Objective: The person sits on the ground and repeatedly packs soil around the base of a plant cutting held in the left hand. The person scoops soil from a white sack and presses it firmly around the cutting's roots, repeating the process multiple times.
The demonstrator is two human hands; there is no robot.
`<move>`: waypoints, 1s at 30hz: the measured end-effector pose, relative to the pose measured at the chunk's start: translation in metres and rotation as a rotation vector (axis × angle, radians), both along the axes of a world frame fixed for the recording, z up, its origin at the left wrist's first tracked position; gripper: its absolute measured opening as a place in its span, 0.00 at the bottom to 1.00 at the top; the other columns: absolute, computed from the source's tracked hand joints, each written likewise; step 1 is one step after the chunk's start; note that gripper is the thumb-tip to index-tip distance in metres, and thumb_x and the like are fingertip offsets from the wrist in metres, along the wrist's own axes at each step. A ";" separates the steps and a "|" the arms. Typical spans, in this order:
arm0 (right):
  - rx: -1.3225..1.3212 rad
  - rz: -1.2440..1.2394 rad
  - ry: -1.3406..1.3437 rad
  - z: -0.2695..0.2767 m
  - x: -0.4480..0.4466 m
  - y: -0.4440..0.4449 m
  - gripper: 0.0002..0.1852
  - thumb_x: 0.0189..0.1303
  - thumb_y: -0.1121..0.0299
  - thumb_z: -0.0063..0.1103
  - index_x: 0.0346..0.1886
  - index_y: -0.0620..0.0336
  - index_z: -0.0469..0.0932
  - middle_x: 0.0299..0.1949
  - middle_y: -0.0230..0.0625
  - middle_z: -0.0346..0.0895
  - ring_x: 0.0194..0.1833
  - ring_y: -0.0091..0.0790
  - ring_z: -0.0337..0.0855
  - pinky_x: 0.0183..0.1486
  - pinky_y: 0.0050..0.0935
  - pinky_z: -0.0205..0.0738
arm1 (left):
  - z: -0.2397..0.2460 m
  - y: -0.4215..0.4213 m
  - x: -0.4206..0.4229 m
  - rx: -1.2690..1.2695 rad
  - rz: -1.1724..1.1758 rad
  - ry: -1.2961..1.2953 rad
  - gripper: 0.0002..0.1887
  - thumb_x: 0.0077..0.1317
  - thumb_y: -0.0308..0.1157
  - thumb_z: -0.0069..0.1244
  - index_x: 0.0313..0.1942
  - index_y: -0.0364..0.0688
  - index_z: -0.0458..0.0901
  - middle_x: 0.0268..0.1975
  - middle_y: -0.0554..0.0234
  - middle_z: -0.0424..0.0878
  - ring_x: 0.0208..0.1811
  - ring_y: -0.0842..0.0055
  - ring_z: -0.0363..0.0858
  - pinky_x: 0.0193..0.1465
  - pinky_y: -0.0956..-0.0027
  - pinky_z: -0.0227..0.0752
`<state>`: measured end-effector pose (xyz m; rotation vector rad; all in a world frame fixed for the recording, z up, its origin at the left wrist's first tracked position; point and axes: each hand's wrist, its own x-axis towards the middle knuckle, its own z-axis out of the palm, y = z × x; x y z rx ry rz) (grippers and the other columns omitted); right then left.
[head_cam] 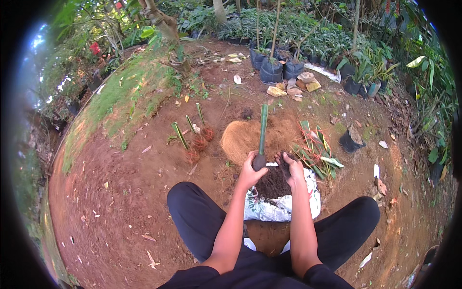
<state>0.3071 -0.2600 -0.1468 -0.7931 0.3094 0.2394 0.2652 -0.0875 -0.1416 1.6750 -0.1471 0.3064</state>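
Observation:
My left hand (251, 172) is closed around a dark ball of soil (259, 162) at the base of an upright green leaf cutting (264, 126). Just right of it, my right hand (293, 168) holds a clump of dark soil (285, 165). Beneath both hands, loose dark potting soil (273, 183) lies on a white printed plastic sack (269, 212). Beyond the hands spreads a pile of brown coconut fibre (236, 141). To its left stand several cuttings whose root balls (199, 142) are wrapped in fibre and red string. Cut variegated leaves (314, 144) with red string lie right of the pile.
A black pot or bag of soil (351, 140) leans at the right. Farther back are black plastic grow bags (271, 71), broken stones (277, 91) and a small tree trunk (168, 27). Grass (104, 97) grows at the upper left; dry leaves are scattered over the bare earth.

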 end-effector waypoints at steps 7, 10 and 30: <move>0.067 -0.049 0.029 -0.008 0.002 -0.001 0.12 0.62 0.71 0.67 0.45 0.67 0.76 0.43 0.44 0.82 0.46 0.40 0.85 0.52 0.34 0.83 | -0.005 -0.003 -0.001 -0.259 0.108 0.090 0.32 0.53 0.26 0.60 0.59 0.31 0.69 0.45 0.63 0.77 0.44 0.79 0.78 0.50 0.72 0.74; 0.108 -0.052 0.036 -0.011 0.003 -0.001 0.10 0.63 0.74 0.64 0.45 0.66 0.76 0.44 0.45 0.82 0.47 0.42 0.84 0.53 0.35 0.83 | -0.001 -0.002 -0.001 -0.297 0.115 0.093 0.32 0.54 0.24 0.59 0.59 0.31 0.68 0.46 0.62 0.78 0.42 0.80 0.79 0.47 0.72 0.75; -0.193 0.056 -0.085 -0.033 0.002 -0.004 0.13 0.70 0.77 0.51 0.55 0.72 0.71 0.50 0.51 0.80 0.51 0.46 0.83 0.58 0.40 0.80 | -0.009 -0.009 0.011 -1.029 0.069 0.359 0.23 0.70 0.47 0.39 0.51 0.37 0.76 0.37 0.57 0.80 0.37 0.67 0.81 0.39 0.61 0.77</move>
